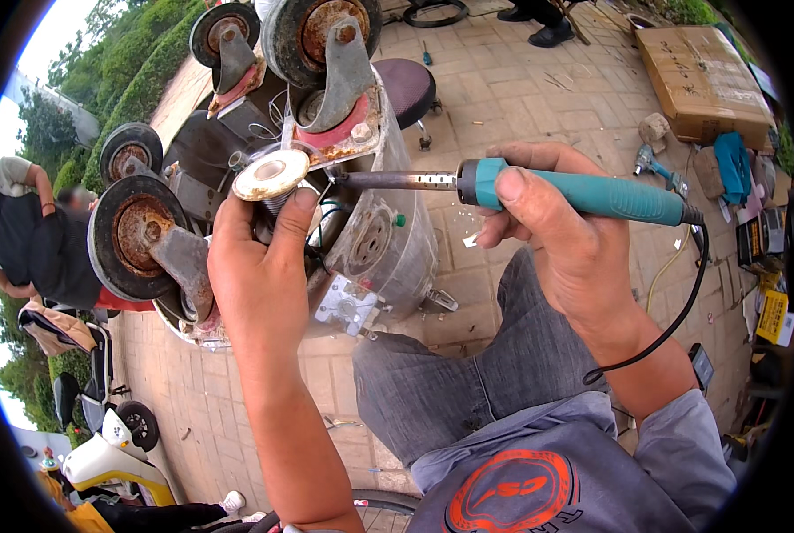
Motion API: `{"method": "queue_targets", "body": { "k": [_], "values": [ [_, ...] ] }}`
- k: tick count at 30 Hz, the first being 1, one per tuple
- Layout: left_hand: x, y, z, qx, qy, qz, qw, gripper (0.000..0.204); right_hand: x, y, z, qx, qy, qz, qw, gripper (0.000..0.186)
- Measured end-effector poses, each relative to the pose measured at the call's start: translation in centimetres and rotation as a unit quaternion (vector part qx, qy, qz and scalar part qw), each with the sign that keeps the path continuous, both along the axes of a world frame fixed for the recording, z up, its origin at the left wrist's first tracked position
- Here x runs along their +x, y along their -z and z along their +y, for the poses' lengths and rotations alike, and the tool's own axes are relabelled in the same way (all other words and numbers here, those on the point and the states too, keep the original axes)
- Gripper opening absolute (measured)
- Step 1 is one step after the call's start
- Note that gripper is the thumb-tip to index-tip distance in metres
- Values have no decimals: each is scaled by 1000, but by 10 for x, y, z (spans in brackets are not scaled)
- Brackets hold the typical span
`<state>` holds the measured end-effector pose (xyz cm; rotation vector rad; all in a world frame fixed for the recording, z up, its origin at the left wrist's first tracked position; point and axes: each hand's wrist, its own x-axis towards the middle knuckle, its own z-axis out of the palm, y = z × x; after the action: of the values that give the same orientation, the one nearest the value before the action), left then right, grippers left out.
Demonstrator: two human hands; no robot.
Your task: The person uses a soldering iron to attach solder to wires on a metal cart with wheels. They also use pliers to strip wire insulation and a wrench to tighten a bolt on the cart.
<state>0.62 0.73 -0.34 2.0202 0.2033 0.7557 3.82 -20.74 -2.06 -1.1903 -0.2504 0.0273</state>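
My right hand [557, 213] is closed around the teal handle of a soldering iron [583, 193], its metal shaft pointing left. The black cord hangs from the handle's back end and loops over my right forearm. In my left hand [259, 266], thumb and fingers grip a spool of solder wire [277, 173] with a pale round flange and silvery windings. The iron's tip is close to the spool, over the opening of an upturned machine [388, 240] with a cloudy clear shell. Thin wires show inside; whether the tip touches anything, I cannot tell.
Rusty caster wheels [135, 238] stick up from the machine. Behind it stands a purple round stool [406, 91]. A cardboard box [703, 84] and a spray gun [650, 164] lie on the paving at right. Another person [32, 231] is at left, near a parked scooter [112, 457].
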Motion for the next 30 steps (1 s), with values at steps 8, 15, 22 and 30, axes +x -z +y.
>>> {"method": "queue_targets", "body": {
  "k": [8, 15, 22, 30],
  "values": [
    [1, 0, -1, 3, -2, 5, 1000, 27, 0, 0, 0, 6, 0, 3, 1000, 31],
    [2, 1, 1, 29, -12, 2, 999, 27, 0, -2, 0, -1, 1, 9, 1000, 32],
    [1, 1, -2, 1, -12, -18, 1000, 28, 1, -2, 0, -3, -2, 6, 1000, 32],
    [0, 1, -1, 8, -13, -10, 1000, 28, 1, -2, 0, -1, -1, 8, 1000, 32]
  ]
}}
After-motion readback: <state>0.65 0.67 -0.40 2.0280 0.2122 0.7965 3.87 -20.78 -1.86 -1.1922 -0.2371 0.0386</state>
